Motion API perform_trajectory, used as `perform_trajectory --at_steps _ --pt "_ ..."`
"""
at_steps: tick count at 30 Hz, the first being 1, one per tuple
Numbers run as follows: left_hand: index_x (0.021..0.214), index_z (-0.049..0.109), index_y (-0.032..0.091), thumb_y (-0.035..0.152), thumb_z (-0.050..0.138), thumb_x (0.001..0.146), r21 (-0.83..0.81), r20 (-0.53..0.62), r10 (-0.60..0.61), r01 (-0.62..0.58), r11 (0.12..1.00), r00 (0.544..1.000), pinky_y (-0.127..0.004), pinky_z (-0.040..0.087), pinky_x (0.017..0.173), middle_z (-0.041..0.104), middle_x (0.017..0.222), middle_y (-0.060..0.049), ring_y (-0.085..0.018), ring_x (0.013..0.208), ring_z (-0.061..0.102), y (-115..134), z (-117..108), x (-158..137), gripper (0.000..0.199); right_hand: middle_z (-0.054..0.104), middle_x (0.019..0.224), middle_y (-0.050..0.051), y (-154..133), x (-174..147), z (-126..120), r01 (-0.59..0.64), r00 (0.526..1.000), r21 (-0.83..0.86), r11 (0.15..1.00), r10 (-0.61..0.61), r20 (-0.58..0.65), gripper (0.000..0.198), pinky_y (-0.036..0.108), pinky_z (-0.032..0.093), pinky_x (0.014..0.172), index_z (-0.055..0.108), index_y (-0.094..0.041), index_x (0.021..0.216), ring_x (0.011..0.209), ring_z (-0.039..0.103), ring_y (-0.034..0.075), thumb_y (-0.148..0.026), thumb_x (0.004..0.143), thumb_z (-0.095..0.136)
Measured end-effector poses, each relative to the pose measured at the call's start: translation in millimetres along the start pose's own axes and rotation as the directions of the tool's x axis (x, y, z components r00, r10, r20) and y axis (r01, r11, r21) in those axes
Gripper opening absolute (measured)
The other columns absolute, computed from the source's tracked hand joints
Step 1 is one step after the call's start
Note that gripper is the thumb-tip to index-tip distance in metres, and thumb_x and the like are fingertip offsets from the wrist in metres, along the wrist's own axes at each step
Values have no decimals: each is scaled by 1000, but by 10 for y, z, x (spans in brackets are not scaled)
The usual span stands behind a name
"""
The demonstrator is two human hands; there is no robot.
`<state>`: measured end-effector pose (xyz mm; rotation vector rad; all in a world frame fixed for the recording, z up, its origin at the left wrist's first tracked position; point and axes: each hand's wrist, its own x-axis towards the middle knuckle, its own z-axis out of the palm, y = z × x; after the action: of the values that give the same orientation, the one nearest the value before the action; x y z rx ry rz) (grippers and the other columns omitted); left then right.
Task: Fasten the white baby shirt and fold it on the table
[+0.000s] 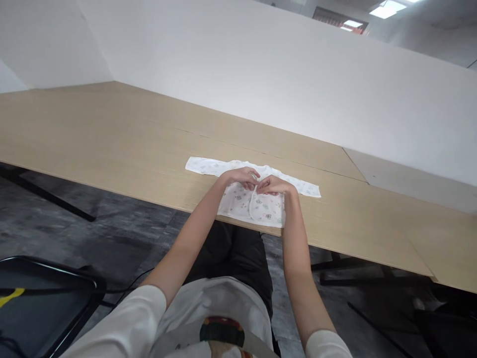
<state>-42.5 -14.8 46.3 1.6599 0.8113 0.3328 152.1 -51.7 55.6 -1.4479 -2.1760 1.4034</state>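
You sit at a long table (112,134) of pale wood-grain laminate, its near edge running from the left down toward the right. A seam crosses the top where one panel meets the next, and at the far right a lighter grey panel (406,179) butts against the wood. Behind the table stands a plain white partition wall (261,74), and above it, top right, you can see ceiling light panels (387,9).

A small white baby shirt (261,204) with a faint coloured print lies flat near the table's front edge, sleeves spread to either side, its hem just at the edge. Your left hand (242,177) and right hand (275,185) meet at the middle of the shirt's chest, fingers curled and pinching the front placket between them, fingertips of the two hands nearly touching. A row of snaps runs down the placket below your hands.

Under the table the floor (112,233) is dark grey and mottled, crossed by black table legs. At lower left sits a black tray-like frame (74,283) with a yellow mark on it.
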Motion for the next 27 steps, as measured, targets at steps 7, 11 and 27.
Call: perform_trajectory --at_steps 7,11,27 --pt "110 59 21 31 77 53 222 110 -101 75 972 989 -21 44 51 68 71 -1 -13 55 60 15 -29 -43 60 54 57 -3 -129 -39 43 -3 998 -88 996 8 58 26 20 26 45 70 -13 79 48 38 6 -32 60 71" --pt "103 64 19 27 78 48 258 66 -68 48 965 996 -22 39 46 64 61 0 -11 47 53 34 -6 -57 57 51 53 -4 -123 -19 65 14 999 -98 995 -10 39 23 21 26 48 68 -15 74 50 40 7 -31 58 71" --pt "94 55 20 21 74 50 213 105 10 -33 976 994 -22 39 51 64 65 2 -15 58 59 20 28 -29 48 42 51 -5 -111 2 89 0 999 -106 994 -4 -39 33 23 24 49 57 -15 61 50 35 7 -43 58 73"
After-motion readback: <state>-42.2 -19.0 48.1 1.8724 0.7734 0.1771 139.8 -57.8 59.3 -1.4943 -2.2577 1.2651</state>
